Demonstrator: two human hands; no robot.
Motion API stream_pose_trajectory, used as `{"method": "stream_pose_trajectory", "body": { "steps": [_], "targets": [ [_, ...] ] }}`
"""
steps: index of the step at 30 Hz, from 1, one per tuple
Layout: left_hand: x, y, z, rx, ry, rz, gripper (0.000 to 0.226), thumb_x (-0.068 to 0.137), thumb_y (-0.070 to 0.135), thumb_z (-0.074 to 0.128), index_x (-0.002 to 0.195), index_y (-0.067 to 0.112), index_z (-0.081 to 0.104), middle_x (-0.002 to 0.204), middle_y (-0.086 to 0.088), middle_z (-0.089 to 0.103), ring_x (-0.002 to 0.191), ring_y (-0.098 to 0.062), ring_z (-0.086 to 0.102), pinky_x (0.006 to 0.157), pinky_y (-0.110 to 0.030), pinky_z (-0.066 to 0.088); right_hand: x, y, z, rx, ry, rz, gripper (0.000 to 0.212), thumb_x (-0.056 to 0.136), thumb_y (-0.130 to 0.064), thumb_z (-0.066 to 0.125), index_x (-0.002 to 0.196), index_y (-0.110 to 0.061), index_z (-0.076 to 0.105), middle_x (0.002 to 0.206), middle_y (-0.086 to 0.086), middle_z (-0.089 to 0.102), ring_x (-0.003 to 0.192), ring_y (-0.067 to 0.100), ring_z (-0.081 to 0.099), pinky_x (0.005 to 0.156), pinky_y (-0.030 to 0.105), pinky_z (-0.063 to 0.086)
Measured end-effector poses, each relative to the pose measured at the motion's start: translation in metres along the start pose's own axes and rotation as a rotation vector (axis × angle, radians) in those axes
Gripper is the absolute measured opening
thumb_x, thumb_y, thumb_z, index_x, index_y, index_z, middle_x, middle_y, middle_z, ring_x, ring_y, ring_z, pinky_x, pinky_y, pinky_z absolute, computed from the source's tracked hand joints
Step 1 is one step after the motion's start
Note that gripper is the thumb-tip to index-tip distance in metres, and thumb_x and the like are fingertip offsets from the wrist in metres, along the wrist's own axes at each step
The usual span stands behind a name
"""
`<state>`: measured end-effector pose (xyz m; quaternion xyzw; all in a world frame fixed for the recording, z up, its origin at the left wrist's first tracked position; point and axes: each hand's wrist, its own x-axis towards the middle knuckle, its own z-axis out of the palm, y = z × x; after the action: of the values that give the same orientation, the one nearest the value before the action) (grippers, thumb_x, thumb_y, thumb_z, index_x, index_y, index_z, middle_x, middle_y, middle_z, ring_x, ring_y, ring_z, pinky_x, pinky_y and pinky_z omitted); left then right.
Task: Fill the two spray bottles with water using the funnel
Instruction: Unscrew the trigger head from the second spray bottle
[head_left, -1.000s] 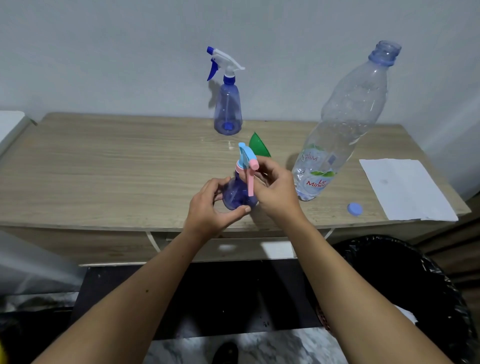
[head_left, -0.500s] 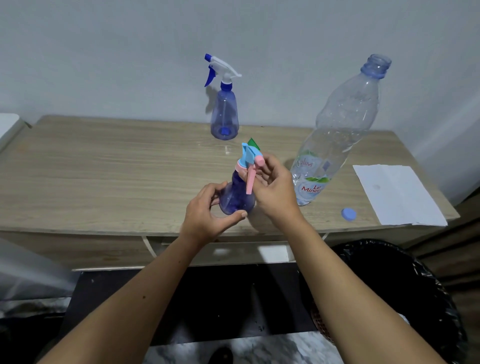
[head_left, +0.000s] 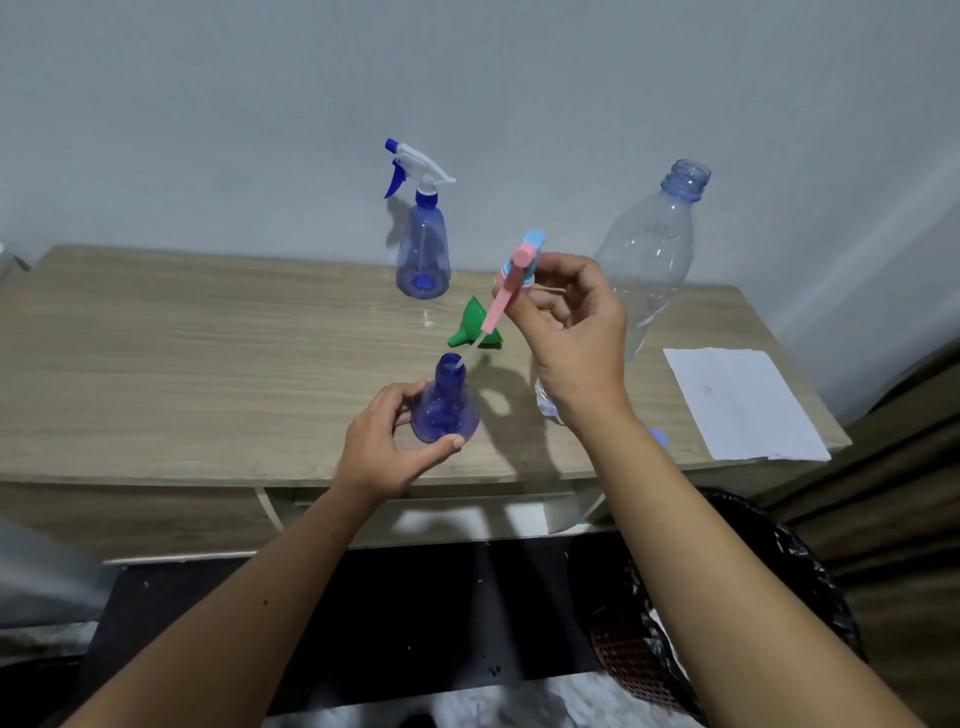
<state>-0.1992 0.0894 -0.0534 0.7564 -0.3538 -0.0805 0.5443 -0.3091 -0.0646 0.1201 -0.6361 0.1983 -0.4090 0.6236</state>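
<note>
My left hand (head_left: 387, 449) grips the round base of a small blue spray bottle (head_left: 445, 408) standing near the table's front edge. Its neck is uncovered. My right hand (head_left: 571, 332) holds the pink and light-blue spray head (head_left: 517, 270) lifted above and right of the bottle; its thin dip tube still reaches into the neck. A green funnel (head_left: 475, 330) lies on its side just behind the bottle. A second blue spray bottle (head_left: 422, 244) with a white and blue trigger stands at the back by the wall. A large clear water bottle (head_left: 649, 260), uncapped, stands behind my right hand.
The wooden table (head_left: 182, 364) runs along a grey wall. A white paper sheet (head_left: 743, 402) lies at the right end. A blue cap (head_left: 658, 436) peeks out beside my right forearm. A bin with a black liner (head_left: 769, 597) stands on the floor at right.
My right hand has lifted the spray head off the small bottle, up and to the right, drawing the dip tube out. The funnel behind is now exposed. The view has tilted.
</note>
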Motion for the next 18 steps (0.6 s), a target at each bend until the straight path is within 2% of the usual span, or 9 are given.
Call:
{"method": "stream_pose_trajectory", "body": {
  "steps": [2, 5, 7, 10, 13, 15, 18],
  "targets": [
    [-0.001, 0.002, -0.001, 0.004, -0.004, -0.021, 0.076, 0.069, 0.043, 0.101, 0.133, 0.021, 0.066, 0.128, 0.009, 0.072, 0.115, -0.006, 0.071, 0.103, -0.033, 0.058, 0.001, -0.006, -0.006, -0.022, 0.014, -0.017, 0.029, 0.088, 0.002, 0.079, 0.111, -0.003, 0.062, 0.089, -0.001, 0.065, 0.059, -0.001, 0.054, 0.071, 0.016, 0.051],
    [-0.002, 0.005, -0.001, 0.001, -0.007, -0.05, 0.078, 0.069, 0.043, 0.101, 0.136, 0.023, 0.065, 0.13, 0.011, 0.071, 0.115, -0.003, 0.071, 0.104, -0.033, 0.058, -0.004, -0.011, -0.016, -0.072, 0.051, -0.02, 0.029, 0.087, 0.005, 0.078, 0.11, -0.007, 0.064, 0.087, -0.001, 0.063, 0.058, 0.0, 0.051, 0.072, 0.017, 0.052],
    [-0.003, 0.007, -0.002, 0.0, -0.006, -0.057, 0.079, 0.069, 0.042, 0.101, 0.136, 0.022, 0.065, 0.13, 0.01, 0.071, 0.115, -0.003, 0.071, 0.105, -0.033, 0.058, -0.008, -0.008, -0.022, -0.109, 0.078, -0.012, 0.03, 0.086, 0.001, 0.081, 0.11, -0.008, 0.065, 0.086, 0.001, 0.062, 0.058, 0.003, 0.048, 0.07, 0.017, 0.051],
    [-0.003, 0.007, -0.001, 0.001, -0.002, -0.068, 0.077, 0.069, 0.041, 0.101, 0.135, 0.023, 0.065, 0.128, 0.01, 0.073, 0.114, -0.002, 0.071, 0.105, -0.032, 0.057, -0.018, 0.014, -0.029, -0.29, 0.148, 0.019, 0.033, 0.081, -0.014, 0.09, 0.106, -0.018, 0.068, 0.085, -0.003, 0.069, 0.06, -0.001, 0.058, 0.068, 0.015, 0.051],
    [-0.003, 0.005, 0.0, -0.014, 0.015, -0.09, 0.077, 0.067, 0.04, 0.102, 0.134, 0.023, 0.066, 0.127, 0.01, 0.074, 0.112, -0.001, 0.072, 0.103, -0.027, 0.057, -0.033, 0.053, -0.036, -0.496, 0.193, 0.076, 0.034, 0.076, -0.026, 0.093, 0.099, -0.028, 0.068, 0.084, -0.007, 0.071, 0.061, 0.0, 0.06, 0.073, 0.025, 0.057],
    [-0.004, 0.003, 0.0, -0.025, 0.03, -0.095, 0.077, 0.066, 0.039, 0.103, 0.133, 0.022, 0.067, 0.125, 0.009, 0.074, 0.111, -0.002, 0.072, 0.101, -0.025, 0.058, -0.04, 0.076, -0.038, -0.6, 0.209, 0.12, 0.033, 0.077, -0.029, 0.092, 0.101, -0.023, 0.071, 0.084, -0.006, 0.072, 0.066, 0.004, 0.062, 0.079, 0.034, 0.06],
    [-0.004, -0.001, 0.002, -0.038, 0.056, -0.091, 0.076, 0.066, 0.031, 0.104, 0.131, 0.017, 0.069, 0.122, 0.005, 0.076, 0.108, -0.004, 0.074, 0.098, -0.022, 0.058, -0.046, 0.098, -0.035, -0.697, 0.211, 0.186, 0.034, 0.079, -0.032, 0.089, 0.104, -0.016, 0.074, 0.082, -0.005, 0.071, 0.078, 0.014, 0.07, 0.084, 0.037, 0.059]
  ]
}}
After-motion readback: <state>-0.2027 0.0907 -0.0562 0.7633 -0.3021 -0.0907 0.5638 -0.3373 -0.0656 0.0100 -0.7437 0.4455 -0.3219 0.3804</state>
